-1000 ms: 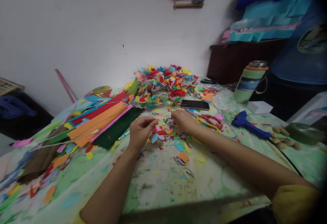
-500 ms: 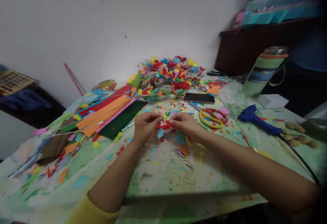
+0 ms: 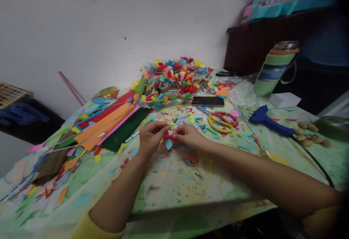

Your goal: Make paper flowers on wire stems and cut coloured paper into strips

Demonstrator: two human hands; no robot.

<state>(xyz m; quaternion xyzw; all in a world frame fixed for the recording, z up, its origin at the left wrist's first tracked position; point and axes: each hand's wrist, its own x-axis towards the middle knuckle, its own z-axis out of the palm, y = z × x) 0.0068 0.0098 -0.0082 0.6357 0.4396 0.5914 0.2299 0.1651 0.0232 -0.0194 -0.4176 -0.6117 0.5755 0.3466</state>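
Over the middle of the table, my left hand and my right hand are close together, thumbs and forefingers pinched. Between them hangs a small paper flower with blue, red and pink petals, partly covered by my fingers. Which petal or stem each fingertip grips is too small to make out. Paper scraps of many colours lie beyond my hands. To the right of my right hand are scissors with yellow handles and another pair with red handles.
A heap of paper flowers lies at the back, with a phone before it. Rolled coloured paper sheets lie left. At right are a blue glue gun, a green bottle, a white box and a tape roll.
The view has shifted, so things on the table appear further left and slightly higher. My hands stay together at the paper flower, and their pinch looks much the same.
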